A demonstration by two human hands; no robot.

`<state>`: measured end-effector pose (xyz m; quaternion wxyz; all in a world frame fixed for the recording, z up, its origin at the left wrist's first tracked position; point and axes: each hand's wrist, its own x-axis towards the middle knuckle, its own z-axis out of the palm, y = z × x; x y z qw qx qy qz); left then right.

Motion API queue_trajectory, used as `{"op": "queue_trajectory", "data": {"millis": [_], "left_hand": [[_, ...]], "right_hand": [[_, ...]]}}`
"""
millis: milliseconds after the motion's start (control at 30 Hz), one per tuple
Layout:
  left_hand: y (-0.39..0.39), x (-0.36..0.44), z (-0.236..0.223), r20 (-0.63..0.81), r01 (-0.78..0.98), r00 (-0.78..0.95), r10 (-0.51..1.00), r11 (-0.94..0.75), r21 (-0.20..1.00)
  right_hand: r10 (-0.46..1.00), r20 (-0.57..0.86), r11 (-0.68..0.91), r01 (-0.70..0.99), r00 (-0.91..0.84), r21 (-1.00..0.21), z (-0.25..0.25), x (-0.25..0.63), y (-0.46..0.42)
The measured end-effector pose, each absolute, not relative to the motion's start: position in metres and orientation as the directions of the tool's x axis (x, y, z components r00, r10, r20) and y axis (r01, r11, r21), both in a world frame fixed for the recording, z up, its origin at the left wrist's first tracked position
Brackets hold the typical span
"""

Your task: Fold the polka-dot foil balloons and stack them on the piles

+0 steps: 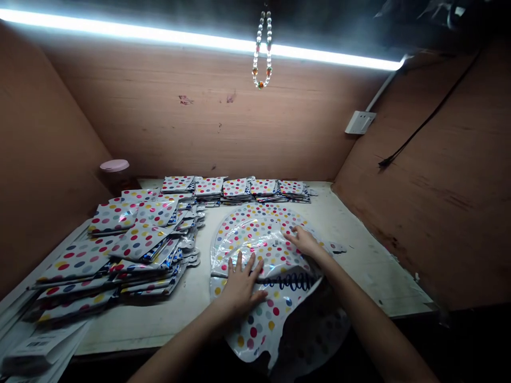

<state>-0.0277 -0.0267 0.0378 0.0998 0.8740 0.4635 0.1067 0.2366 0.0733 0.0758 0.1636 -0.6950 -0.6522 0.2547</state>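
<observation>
Flat, uninflated foil balloons, white with coloured polka dots, lie on the table in front of me. The top one is partly folded over, and dark blue lettering shows below the fold. My left hand rests on the foil at the fold's left part, fingers spread. My right hand touches the upper right of the folded part, its fingers stretched to the left and apart. Part of the foil hangs past the table's front edge, in shadow. A small tail of foil sticks out at the right.
Stacks of folded balloons pile up on the left; several smaller stacks line the back. A jar with a pink lid stands at back left. A beaded string hangs overhead. Wooden panels enclose the table.
</observation>
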Motion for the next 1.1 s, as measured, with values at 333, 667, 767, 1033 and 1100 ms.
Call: {"op": "queue_trajectory", "data": {"millis": [333,667,767,1033,1100], "left_hand": [[-0.025,-0.021,0.019,-0.014,0.913,0.395,0.919,-0.391,0.116],[-0.005,-0.013,0.034,-0.149,0.926,0.346,0.926,-0.311,0.215],[0.002,-0.028,0.032,-0.110,0.901,0.396,0.911,-0.363,0.240],[0.031,-0.124,0.030,0.064,0.638,0.659,0.749,-0.602,0.480],[0.042,-0.134,0.032,0.073,0.585,0.644,0.762,-0.551,0.595]], "right_hand": [[0.962,-0.267,-0.174,0.887,0.060,-0.428,0.052,0.337,-0.023],[0.869,0.309,0.459,0.863,-0.387,-0.211,0.044,0.280,-0.028],[0.883,0.073,0.466,0.849,-0.464,-0.250,0.027,0.285,-0.029],[0.922,0.139,0.378,0.760,-0.362,-0.529,0.009,0.367,-0.013],[0.944,0.167,0.317,0.652,-0.283,-0.688,0.013,0.376,-0.006]]}}
